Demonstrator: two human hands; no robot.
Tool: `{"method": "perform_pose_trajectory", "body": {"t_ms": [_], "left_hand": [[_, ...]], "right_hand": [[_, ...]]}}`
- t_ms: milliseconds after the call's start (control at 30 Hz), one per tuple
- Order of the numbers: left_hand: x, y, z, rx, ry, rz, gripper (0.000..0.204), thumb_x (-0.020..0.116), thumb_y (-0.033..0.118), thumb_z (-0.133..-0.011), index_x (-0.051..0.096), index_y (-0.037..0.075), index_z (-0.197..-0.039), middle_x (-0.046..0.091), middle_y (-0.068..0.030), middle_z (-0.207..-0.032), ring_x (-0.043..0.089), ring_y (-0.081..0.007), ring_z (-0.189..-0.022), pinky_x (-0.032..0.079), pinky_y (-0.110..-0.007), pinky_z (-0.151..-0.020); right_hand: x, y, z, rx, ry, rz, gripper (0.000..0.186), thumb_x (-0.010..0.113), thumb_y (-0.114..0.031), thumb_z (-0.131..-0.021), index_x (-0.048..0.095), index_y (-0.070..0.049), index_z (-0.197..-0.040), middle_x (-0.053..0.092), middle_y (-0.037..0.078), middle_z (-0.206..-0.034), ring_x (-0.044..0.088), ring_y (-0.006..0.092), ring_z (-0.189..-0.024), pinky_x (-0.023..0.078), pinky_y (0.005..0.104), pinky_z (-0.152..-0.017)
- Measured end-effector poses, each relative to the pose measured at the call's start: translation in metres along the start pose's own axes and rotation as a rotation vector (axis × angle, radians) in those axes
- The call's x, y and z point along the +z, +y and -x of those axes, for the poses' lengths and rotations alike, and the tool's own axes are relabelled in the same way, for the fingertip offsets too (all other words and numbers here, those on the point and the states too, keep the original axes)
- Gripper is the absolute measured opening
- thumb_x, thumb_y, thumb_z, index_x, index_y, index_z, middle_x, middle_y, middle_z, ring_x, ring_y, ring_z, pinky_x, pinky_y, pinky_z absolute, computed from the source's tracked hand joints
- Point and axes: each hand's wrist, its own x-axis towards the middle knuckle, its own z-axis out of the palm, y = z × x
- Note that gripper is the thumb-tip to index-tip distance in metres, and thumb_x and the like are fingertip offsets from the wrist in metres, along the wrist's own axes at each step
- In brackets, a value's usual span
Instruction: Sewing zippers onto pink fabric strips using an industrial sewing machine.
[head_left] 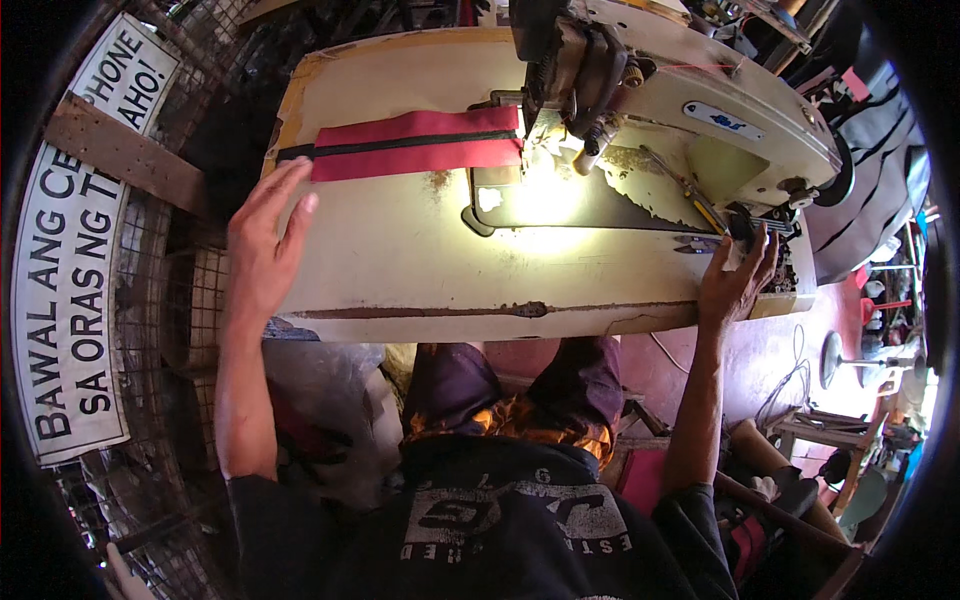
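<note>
A red fabric strip [420, 162] with a black zipper [420, 143] along its middle lies on the worktable [390, 250], reaching the needle area of the sewing machine [730, 120]. My left hand [270, 225], fingers extended, is at the strip's left end; whether its fingertips touch is unclear. My right hand [737, 280] has its fingers curled around something small and dark at the machine's right end, too hidden to name. Beside it lie small snips [697, 244] and a yellow-and-black handled tool [700, 200]. A bright lamp glow lights the bed below the needle.
A wire mesh wall [180, 300] with signs and a wooden plank [130, 150] stands at left. Plastic-wrapped material [340, 400] sits below the table. Grey padded items [860, 200] are at right, with a cable [795, 370] and assorted clutter on the pink floor [740, 380].
</note>
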Motion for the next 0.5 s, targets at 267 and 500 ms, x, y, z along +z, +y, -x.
{"method": "perform_pose_trajectory", "body": {"t_ms": [267,500], "left_hand": [[-0.113,0.19,-0.004,0.931,-0.33,0.307,0.021,0.066,0.019,-0.095,0.07,0.01,-0.113,0.071,-0.0145,-0.112,0.07,-0.0285,-0.103,0.058,-0.046,-0.091],[-0.142,0.22,0.004,0.981,-0.503,0.352,0.06,0.06,0.04,-0.103,0.039,0.025,-0.157,0.064,-0.01,-0.13,0.069,-0.0359,-0.109,0.062,-0.049,-0.088]], "right_hand": [[-0.001,-0.001,0.002,0.047,-0.014,0.003,0.061,0.067,-0.024,-0.096,0.045,-0.009,-0.151,0.042,0.023,-0.154,0.039,0.0425,-0.143,0.033,0.0548,-0.117],[-0.001,-0.001,0.0,0.023,0.003,-0.049,0.058,0.067,-0.014,-0.093,0.048,-0.005,-0.147,0.043,0.024,-0.152,0.038,0.0442,-0.142,0.03,0.0551,-0.118]]}}
